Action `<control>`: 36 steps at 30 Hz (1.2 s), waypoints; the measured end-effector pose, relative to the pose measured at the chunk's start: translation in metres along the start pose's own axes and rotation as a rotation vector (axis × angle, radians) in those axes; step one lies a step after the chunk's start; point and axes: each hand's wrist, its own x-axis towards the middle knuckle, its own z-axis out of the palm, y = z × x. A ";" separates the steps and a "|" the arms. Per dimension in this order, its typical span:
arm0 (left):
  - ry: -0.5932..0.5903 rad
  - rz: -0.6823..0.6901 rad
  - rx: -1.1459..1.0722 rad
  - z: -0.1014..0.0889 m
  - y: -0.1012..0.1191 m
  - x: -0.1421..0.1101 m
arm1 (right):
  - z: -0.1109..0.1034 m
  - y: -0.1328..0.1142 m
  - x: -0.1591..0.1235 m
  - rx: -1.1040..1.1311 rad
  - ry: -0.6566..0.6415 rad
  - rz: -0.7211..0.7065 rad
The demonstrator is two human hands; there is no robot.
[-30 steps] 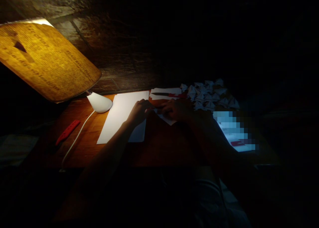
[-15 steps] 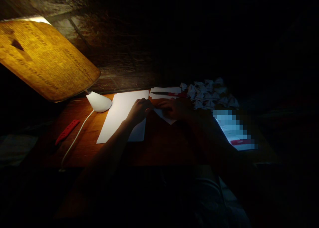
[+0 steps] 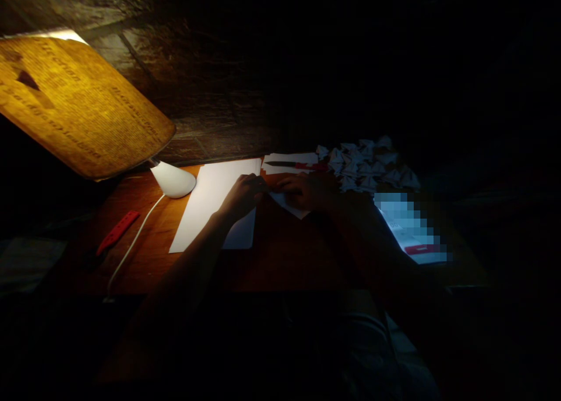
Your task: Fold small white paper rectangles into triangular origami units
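A small folded piece of white paper (image 3: 287, 207) lies on the wooden table between my hands, one corner pointing toward me. My left hand (image 3: 246, 192) has its fingers curled at the paper's left edge, with the wrist over a stack of white sheets (image 3: 217, 185). From the other side, my right hand (image 3: 304, 192) bends its fingers over the paper's top and right part, pinching it. Dim light and the hands themselves hide the fingertips. Just behind, a knife (image 3: 283, 164) with a dark blade and red handle rests on smaller cut papers (image 3: 291, 156).
Folded paper pieces (image 3: 362, 164) are heaped at the back right. A lit screen (image 3: 407, 225) glows at the right. On the left stand a lamp (image 3: 173, 180) with a printed shade and its white cord (image 3: 139, 240), beside a red-handled tool (image 3: 118, 231). A wall runs behind.
Both hands stay at the folded paper with only slight finger movement. The paper's near corner has barely shifted, and the view has moved very slightly.
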 end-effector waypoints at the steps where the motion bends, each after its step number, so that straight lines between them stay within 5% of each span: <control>1: -0.003 0.003 0.001 -0.001 0.001 0.000 | 0.000 0.000 0.000 -0.003 0.001 0.008; 36: -0.051 0.013 -0.020 -0.005 0.041 -0.016 | -0.006 -0.008 -0.002 -0.030 -0.028 0.068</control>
